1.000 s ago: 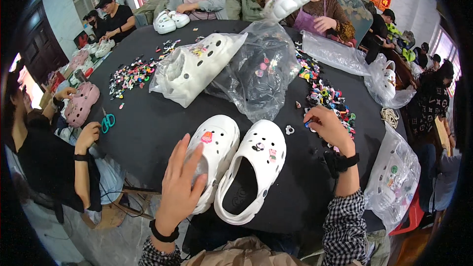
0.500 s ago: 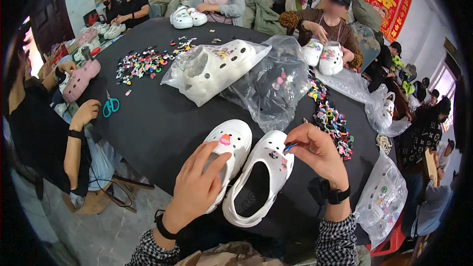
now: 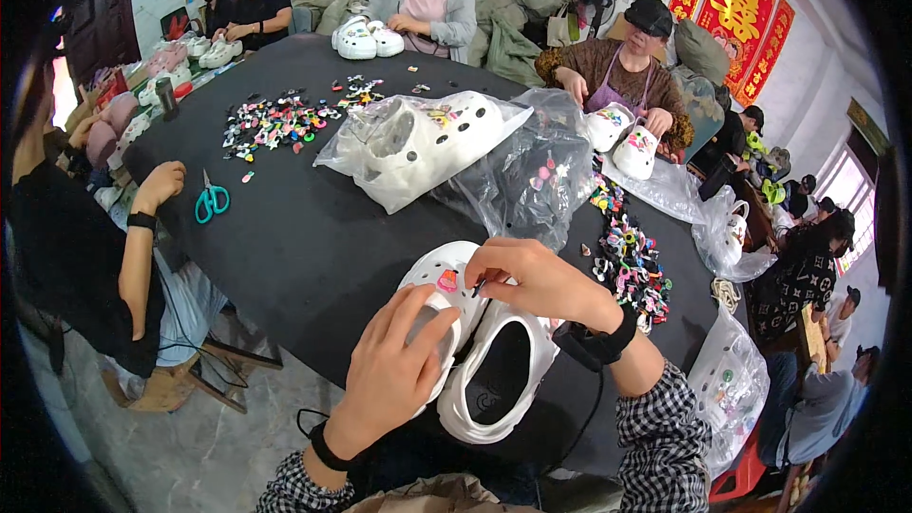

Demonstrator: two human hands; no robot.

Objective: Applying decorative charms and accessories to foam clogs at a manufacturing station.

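Note:
Two white clogs lie side by side before me, toes pointing away. My left hand [image 3: 394, 361] grips the left clog [image 3: 439, 264] around its opening, fingers spread over the side. A red and pink charm [image 3: 447, 280] sits on that clog's toe. Between the fingertips of my right hand [image 3: 546, 283] is a small dark shoe charm [image 3: 479, 287], held over the inner side of the left clog's toe. The right clog [image 3: 458, 410] has its toe mostly covered by my right hand and wrist, so the charms there are largely hidden.
Beyond the clogs lies a bagged white clog [image 3: 408, 161] beside a clear plastic bag [image 3: 551, 171]. Loose charms are heaped at right [image 3: 632, 266] and far left [image 3: 275, 123]. Teal scissors [image 3: 211, 201] lie at left. Another bagged clog [image 3: 727, 389] is near my right arm. Several people sit around the table.
My right hand has moved left with the charm, from the right clog's toe to the left clog's toe. My left hand stays on the left clog.

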